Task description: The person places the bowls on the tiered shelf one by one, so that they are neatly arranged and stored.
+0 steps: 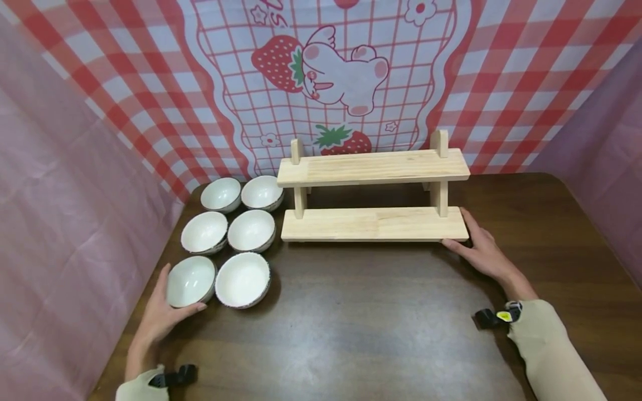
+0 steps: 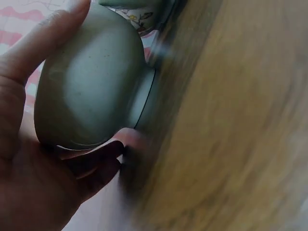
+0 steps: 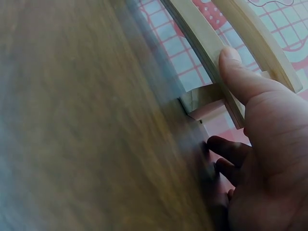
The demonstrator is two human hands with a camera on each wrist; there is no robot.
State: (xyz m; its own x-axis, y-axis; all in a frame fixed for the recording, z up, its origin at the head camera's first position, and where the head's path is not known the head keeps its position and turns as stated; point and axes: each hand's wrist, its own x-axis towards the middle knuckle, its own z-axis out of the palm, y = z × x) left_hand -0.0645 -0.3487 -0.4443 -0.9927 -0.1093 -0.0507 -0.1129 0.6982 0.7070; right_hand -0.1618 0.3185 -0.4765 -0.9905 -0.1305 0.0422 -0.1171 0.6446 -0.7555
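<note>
On the left of the table, my left hand (image 1: 161,313) grips a small white bowl (image 1: 190,281), thumb at the near side and fingers around the far left side. The left wrist view shows the pale, smooth outer wall of this bowl (image 2: 94,79) with its foot close to the table. My right hand (image 1: 482,253) holds the right end of a two-tier wooden shelf (image 1: 371,223). Its thumb lies on the front edge of the lower board (image 3: 204,45), while the other fingers bend around the end, partly hidden.
Several more white bowls stand in two columns beside the held one, including a near bowl (image 1: 243,280) and a back one (image 1: 262,192) close to the shelf's left end. A checked strawberry cloth (image 1: 346,72) hangs behind the brown table (image 1: 351,312). Pink curtains flank both sides.
</note>
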